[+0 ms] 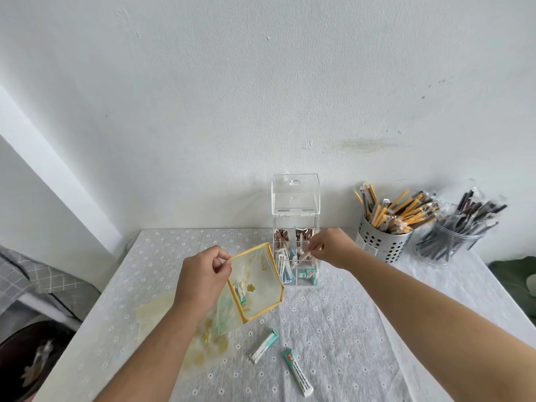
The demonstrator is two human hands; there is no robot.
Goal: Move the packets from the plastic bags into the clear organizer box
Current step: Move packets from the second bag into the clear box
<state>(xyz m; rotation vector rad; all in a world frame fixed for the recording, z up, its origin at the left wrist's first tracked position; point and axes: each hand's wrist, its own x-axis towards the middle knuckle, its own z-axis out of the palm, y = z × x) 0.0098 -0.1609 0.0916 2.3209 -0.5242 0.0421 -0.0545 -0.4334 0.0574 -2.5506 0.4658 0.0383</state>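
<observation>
1. Two packets (263, 346) (298, 371) lie loose toward the tabletop's (362, 329) near edge.
2. Left hand (203, 278) pinches the yellow-trimmed bag (262, 281), contents blurred.
3. Right hand's (330, 247) fingertips pinch over the clear organizer box (295, 227); whether they hold anything is unclear.

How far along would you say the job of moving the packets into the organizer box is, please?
Partly done. The clear organizer box already holds packets in several compartments. In hand: the right hand is at the box's open top with a packet, while the left hand holds the yellow-edged bag open. Left: a packet inside the bag and two loose packets on the tablecloth.
</observation>
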